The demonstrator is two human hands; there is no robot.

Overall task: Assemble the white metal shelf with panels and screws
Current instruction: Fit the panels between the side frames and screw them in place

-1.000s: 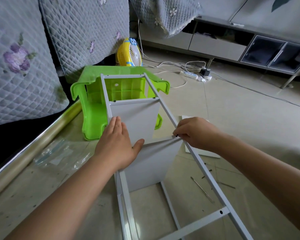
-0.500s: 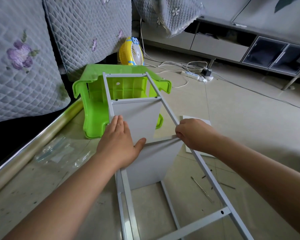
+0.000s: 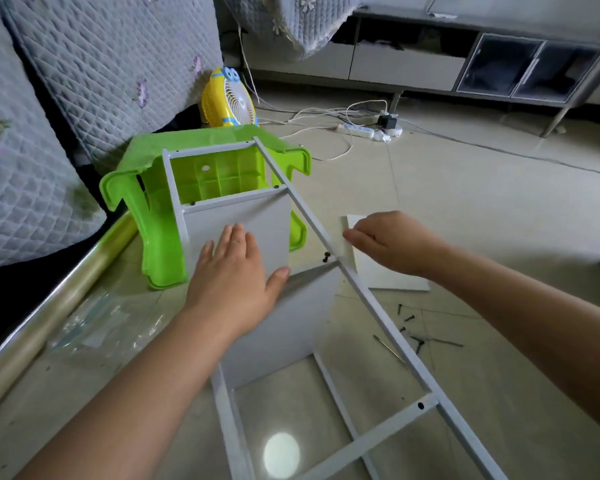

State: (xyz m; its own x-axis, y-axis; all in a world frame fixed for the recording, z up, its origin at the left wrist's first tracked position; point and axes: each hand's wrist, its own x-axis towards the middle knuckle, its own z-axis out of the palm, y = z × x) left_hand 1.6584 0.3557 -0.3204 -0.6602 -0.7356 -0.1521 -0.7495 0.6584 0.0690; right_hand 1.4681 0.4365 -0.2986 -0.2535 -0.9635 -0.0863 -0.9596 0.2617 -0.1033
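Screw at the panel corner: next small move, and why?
Probably drive it in. The black screw stands proud at the rail, right hand empty beside it, left hand flat on the panel; the screwdriver lies on the floor.

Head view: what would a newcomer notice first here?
The bright green plastic stool lying on its side at centre-left, propping the white metal shelf frame. The left hand presses flat on a white panel in the frame, and the right hand hovers by the rail above a small black screw. A yellow cartoon fan stands behind.
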